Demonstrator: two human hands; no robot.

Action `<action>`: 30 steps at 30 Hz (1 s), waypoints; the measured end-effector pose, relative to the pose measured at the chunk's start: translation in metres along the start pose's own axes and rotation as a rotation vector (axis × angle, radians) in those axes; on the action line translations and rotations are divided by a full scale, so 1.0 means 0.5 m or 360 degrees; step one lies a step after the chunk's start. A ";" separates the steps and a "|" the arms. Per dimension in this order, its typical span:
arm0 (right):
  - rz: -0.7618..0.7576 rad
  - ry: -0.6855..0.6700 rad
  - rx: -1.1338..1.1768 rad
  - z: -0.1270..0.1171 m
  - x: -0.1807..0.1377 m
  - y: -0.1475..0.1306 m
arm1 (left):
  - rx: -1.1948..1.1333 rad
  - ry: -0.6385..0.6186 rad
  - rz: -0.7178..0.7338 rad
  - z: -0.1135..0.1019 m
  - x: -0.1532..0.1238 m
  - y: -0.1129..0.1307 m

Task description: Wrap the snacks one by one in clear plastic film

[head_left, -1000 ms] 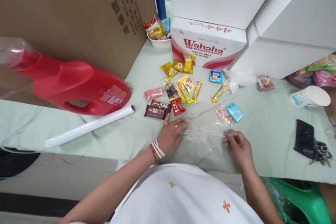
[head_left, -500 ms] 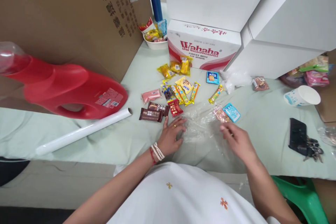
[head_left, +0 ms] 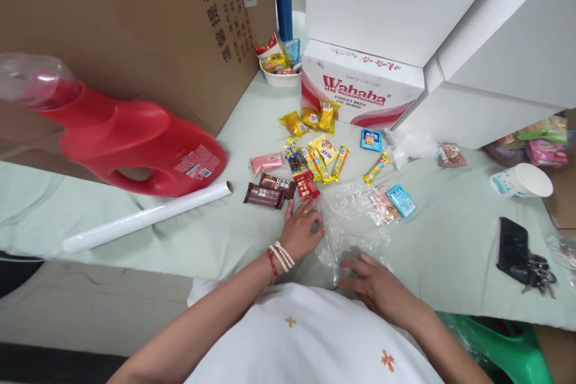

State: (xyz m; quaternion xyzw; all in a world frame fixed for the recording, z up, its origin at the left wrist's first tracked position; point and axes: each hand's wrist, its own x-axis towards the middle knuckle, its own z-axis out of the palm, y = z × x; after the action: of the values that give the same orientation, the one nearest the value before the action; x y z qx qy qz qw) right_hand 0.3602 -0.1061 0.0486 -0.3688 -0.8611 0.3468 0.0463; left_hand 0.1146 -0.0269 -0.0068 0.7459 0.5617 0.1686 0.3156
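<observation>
A crumpled clear plastic bag lies on the cloth between my hands. My left hand rests at the bag's left edge with its fingers apart. Its fingertips are just below a red snack packet and near two brown cocoa bars. Over the bag's lower edge, close to my body, my right hand has its fingers stretched out and nothing visible in its grasp. Beyond the bag's right side are a pink packet and a light blue packet.
Yellow snack sticks, a pink packet and yellow-wrapped cakes lie farther back before a Wahaha box. A red detergent bottle and white tube are left; a paper cup and phone right.
My right hand has moved left and toward my body, from beside the light blue packet to the bag's lower edge. My left hand has stayed nearly in place. The view has shifted slightly.
</observation>
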 end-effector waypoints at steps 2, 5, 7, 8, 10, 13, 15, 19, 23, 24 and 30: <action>-0.0017 -0.0065 0.0131 -0.009 -0.027 -0.003 | 0.0047 -0.0073 0.0001 -0.004 -0.001 0.003; 0.0088 0.0209 0.0331 -0.022 -0.052 0.010 | 0.0128 -0.0213 0.0048 -0.011 -0.003 0.003; 0.0252 0.0536 0.0252 -0.018 -0.047 0.028 | 0.0171 -0.0270 0.0095 -0.016 -0.004 0.000; 0.0327 0.0637 0.0147 -0.011 -0.038 0.038 | 0.0184 -0.0290 0.0116 -0.018 -0.005 -0.001; 0.0395 0.0636 -0.0097 0.009 -0.016 0.061 | 0.0198 -0.0309 0.0159 -0.022 -0.010 -0.007; 0.0435 0.0491 -0.0332 0.037 -0.004 0.097 | 0.0234 -0.0328 0.0266 -0.028 -0.030 -0.021; 0.0468 0.0468 -0.0384 0.042 -0.022 0.120 | 0.0292 -0.0353 0.0336 -0.031 -0.049 -0.031; 0.0460 0.0366 -0.0236 0.000 -0.071 0.154 | 0.0406 -0.0292 0.0363 -0.026 -0.079 -0.039; 0.0509 0.0548 -0.0082 -0.092 -0.020 0.142 | 0.0435 -0.0212 0.0347 -0.014 -0.085 -0.033; 0.0519 0.0667 -0.0096 -0.115 0.016 0.130 | 0.0433 -0.0208 0.0341 -0.012 -0.086 -0.032; 0.0481 0.0515 -0.0393 -0.181 0.321 0.046 | 0.0409 -0.0184 0.0312 0.006 -0.101 -0.027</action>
State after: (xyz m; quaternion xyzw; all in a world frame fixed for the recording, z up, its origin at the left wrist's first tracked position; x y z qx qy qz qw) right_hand 0.2881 0.0630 0.0742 -0.5469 -0.8134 0.1784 0.0858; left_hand 0.0907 -0.0729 -0.0129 0.8398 0.4841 0.0821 0.2314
